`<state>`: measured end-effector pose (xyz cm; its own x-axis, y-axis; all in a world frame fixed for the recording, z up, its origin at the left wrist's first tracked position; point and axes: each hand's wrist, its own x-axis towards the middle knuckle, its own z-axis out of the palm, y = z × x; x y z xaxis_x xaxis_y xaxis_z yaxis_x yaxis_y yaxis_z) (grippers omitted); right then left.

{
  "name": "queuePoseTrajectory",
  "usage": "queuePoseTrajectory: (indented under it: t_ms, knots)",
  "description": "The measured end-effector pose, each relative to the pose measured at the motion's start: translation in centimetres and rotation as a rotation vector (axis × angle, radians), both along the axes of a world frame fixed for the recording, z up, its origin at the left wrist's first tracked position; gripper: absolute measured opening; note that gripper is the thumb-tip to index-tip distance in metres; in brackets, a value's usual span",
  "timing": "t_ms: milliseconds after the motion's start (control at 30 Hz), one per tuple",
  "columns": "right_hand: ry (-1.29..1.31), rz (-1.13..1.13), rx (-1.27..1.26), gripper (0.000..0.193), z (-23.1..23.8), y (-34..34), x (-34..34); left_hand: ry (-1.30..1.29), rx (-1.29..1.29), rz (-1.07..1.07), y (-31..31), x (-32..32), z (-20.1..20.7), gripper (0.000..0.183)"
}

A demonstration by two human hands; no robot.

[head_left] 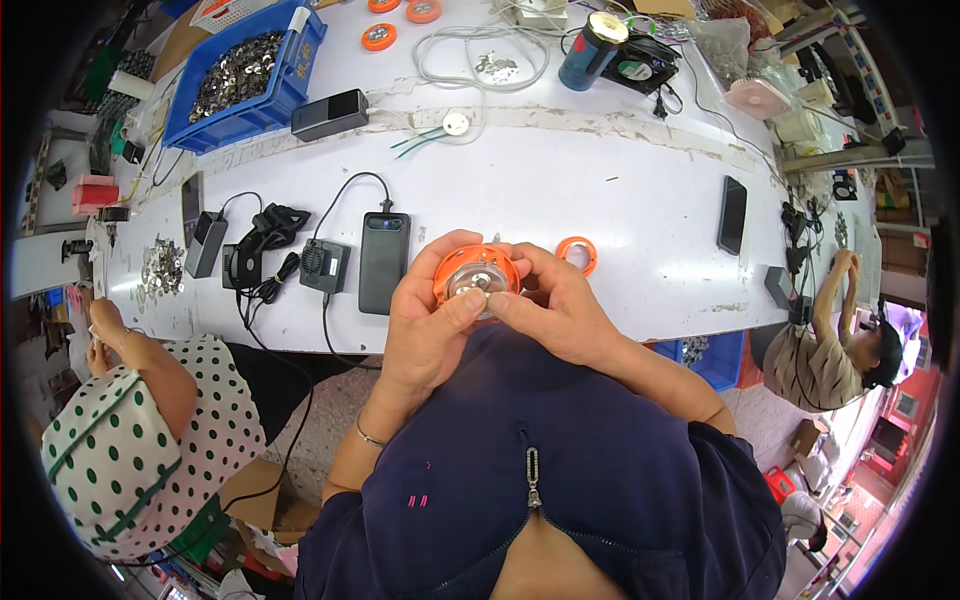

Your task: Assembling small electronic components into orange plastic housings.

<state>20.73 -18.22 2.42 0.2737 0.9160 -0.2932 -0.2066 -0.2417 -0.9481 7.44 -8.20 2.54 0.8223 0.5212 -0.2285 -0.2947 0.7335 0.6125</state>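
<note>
Close to my body, at the table's near edge, I hold a round orange housing (447,262) with a transparent round piece and small silvery metal parts in its middle. My left hand (425,322) wraps its left side, thumb laid on the inner part. My right hand (562,308) grips the right side, with its thumb and fingertips pressing at the lower rim of the inner part. Just beyond my right hand an orange ring (577,255) lies on the white table (640,190). What my fingertips pinch is too small to make out.
Left of my hands lie a black power bank (385,262) and cabled black devices (325,265). A blue bin (290,97) of metal parts, orange discs (378,37), a blue cylinder (585,62) and a fan (640,62) stand farther back. A phone (732,215) lies right. People work on both sides.
</note>
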Motion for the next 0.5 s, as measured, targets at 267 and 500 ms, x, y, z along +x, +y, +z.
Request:
queuePoseTrajectory:
  t_ms: [267,500]
  knots:
    - [0.054,-0.010,0.015,0.038,-0.1,0.2,0.1,0.028,-0.008,0.006,0.0,-0.3,-0.5,0.047]
    - [0.073,-0.018,0.000,0.033,0.2,0.4,-0.1,0.047,-0.040,0.004,0.2,-0.2,-0.8,0.047]
